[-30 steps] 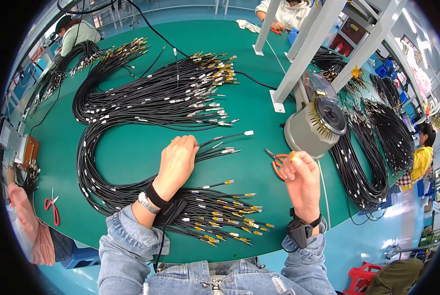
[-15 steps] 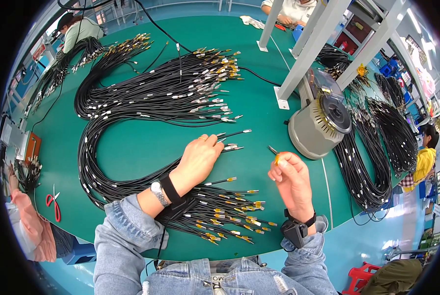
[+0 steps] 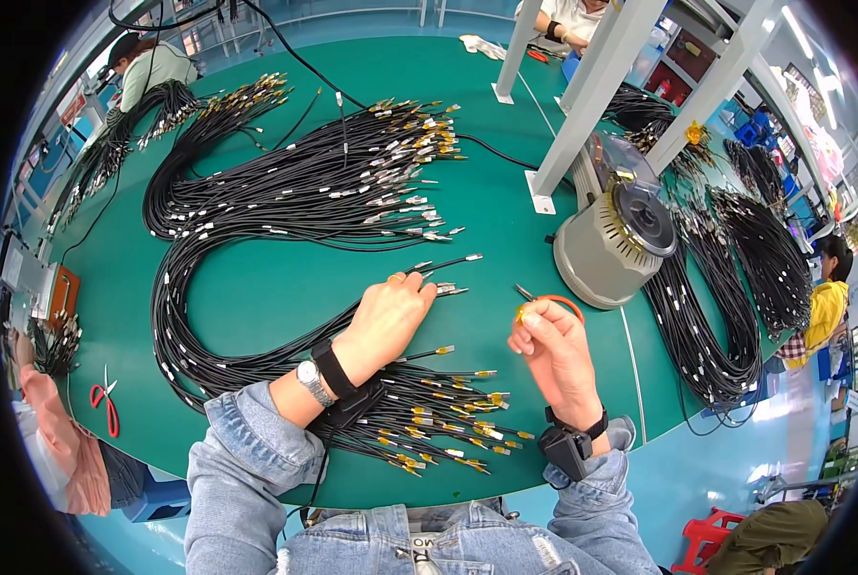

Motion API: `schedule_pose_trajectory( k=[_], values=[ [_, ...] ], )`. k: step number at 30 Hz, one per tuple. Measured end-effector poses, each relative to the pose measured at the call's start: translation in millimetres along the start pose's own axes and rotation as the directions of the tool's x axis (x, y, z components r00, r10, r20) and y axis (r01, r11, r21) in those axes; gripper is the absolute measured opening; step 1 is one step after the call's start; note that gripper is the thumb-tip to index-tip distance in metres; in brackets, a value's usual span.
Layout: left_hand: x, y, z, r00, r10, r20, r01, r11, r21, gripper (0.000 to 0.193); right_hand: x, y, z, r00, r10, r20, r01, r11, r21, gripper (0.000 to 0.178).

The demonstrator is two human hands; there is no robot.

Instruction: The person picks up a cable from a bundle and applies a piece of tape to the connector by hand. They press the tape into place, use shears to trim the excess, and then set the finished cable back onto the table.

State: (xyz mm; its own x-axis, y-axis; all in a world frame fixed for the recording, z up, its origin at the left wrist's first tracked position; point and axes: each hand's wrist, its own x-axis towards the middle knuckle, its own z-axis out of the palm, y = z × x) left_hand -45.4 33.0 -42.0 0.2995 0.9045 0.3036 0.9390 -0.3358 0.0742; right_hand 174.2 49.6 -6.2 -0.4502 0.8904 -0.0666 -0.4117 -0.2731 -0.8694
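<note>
On the green bench, the left hand lies open on thin black cables with metal tips, while the right hand is closed around small orange-handled scissors.

You are seated in a cable-assembly workshop, on a factory floor. A wide green tabletop carries long bundles of black cables with gold and silver connector ends, sorted in loops. A grey drum-shaped machine stands by a white frame post. More cable bundles hang along the right edge. Red-handled scissors lie at the left rim. Other workers sit at the same tabletop: one at far left, one at the far end, one at right in yellow.
</note>
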Motion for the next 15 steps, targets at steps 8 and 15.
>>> schedule_pose_trajectory(
  k=[8, 15],
  values=[
    [8, 3, 8, 1.000, -0.005, 0.010, 0.006, 0.997, -0.078, 0.011, 1, 2, 2, 0.999, 0.037, -0.005, -0.037, 0.999, -0.021, 0.010],
    [13, 4, 11, 0.997, -0.080, -0.016, 0.077, 0.987, -0.141, 0.010, 2, 3, 0, 0.999, 0.048, -0.002, -0.048, 0.999, -0.016, 0.011]
  ],
)
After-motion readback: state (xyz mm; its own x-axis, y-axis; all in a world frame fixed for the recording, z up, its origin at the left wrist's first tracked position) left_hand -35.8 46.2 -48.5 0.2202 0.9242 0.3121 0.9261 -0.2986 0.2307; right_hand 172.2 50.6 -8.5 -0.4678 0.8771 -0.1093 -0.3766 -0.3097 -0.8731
